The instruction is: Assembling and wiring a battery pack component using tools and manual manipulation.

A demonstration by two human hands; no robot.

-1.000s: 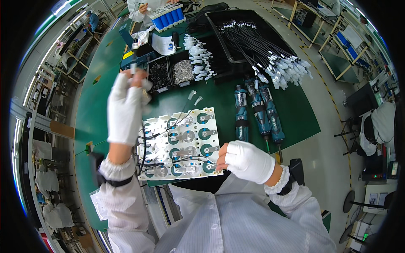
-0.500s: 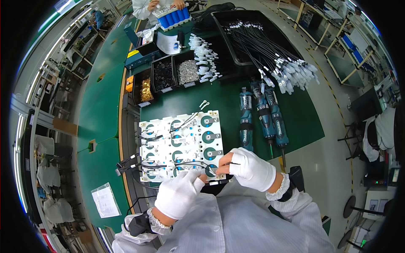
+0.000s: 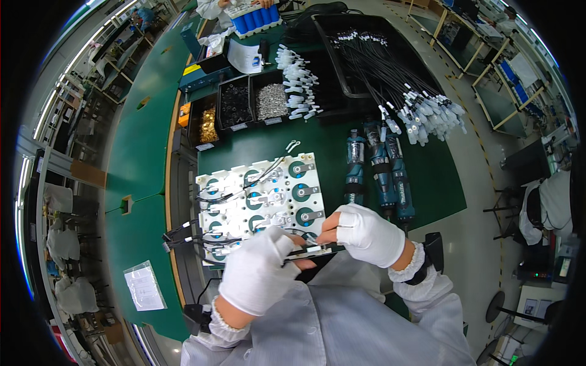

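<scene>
A white battery module panel [image 3: 284,200] with round green openings, metal tabs and black wires lies in front of me. At its near right corner, my right hand [image 3: 371,236], in a white glove with bare fingertips, pinches the small silvery end of a black wire [image 3: 298,231]. My left hand [image 3: 259,271], gloved alike, is over the near edge beside that wire. Its thumb and forefinger tips are apart, with a gap between them; its other fingers are curled and mostly hidden. More black wires with ring terminals [image 3: 293,146] lie across the panel's far side.
Beyond the panel stand bins of brass parts [image 3: 209,125], black parts [image 3: 235,105] and silvery parts [image 3: 270,102]. Teal power screwdrivers [image 3: 381,171] lie to the right, below a black tray [image 3: 348,91] of capped cables. Another person handles a blue cell pack [image 3: 255,21] at the far end.
My left hand has turned, and its thumb now shows apart from the forefinger. My right hand stays at the panel corner, still pinching. The view has shifted slightly.
</scene>
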